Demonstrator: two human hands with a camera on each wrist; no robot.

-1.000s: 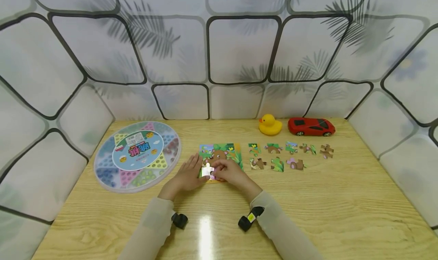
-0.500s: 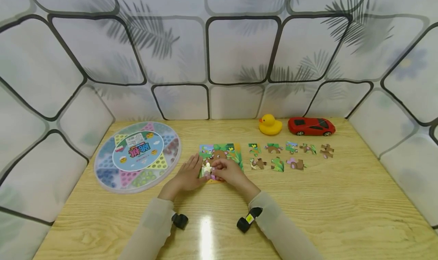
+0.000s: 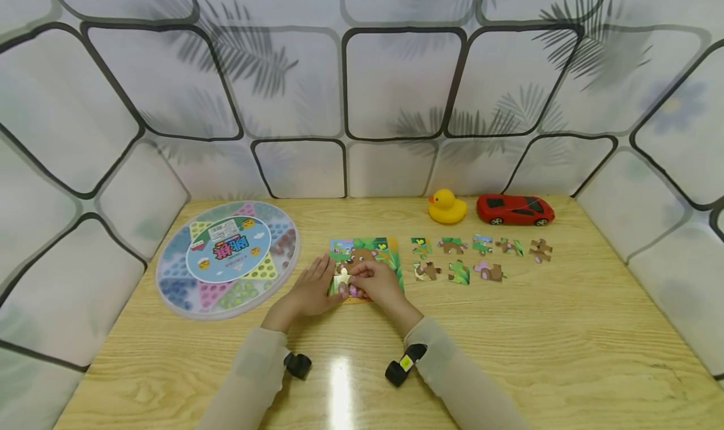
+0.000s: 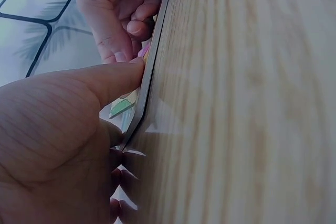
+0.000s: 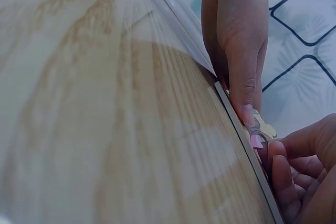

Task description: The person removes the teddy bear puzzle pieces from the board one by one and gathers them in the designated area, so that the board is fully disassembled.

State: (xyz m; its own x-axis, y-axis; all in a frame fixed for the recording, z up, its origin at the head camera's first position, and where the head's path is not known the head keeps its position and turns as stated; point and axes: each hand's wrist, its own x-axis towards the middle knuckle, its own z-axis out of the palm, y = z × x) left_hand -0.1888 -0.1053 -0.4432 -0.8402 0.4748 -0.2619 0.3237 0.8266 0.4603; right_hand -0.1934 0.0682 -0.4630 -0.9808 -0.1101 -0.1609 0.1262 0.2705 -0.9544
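Note:
A bear puzzle board (image 3: 388, 246) lies on the table in front of me. My left hand (image 3: 311, 289) rests on its left side with fingers extended, the thumb (image 4: 118, 80) touching the lower edge. Thumb and forefinger of my right hand (image 3: 381, 284) pinch a jigsaw puzzle piece (image 3: 342, 283) over the lower left of the board. In the right wrist view this piece (image 5: 268, 128) shows pink and pale colours and sits tilted against the board's edge. The fingers cover part of it. Several loose jigsaw pieces (image 3: 458, 271) lie in two rows to the right.
A round board-game set (image 3: 226, 260) under a clear cover lies to the left. At the back right stand a yellow rubber duck (image 3: 447, 207) and a red toy car (image 3: 515, 209). A patterned fabric wall (image 3: 390, 166) closes off the table's back and sides.
My right wrist and forearm have shifted slightly left. The bright glare on the puzzle piece has faded as its tilt changed. My left hand stays in place.

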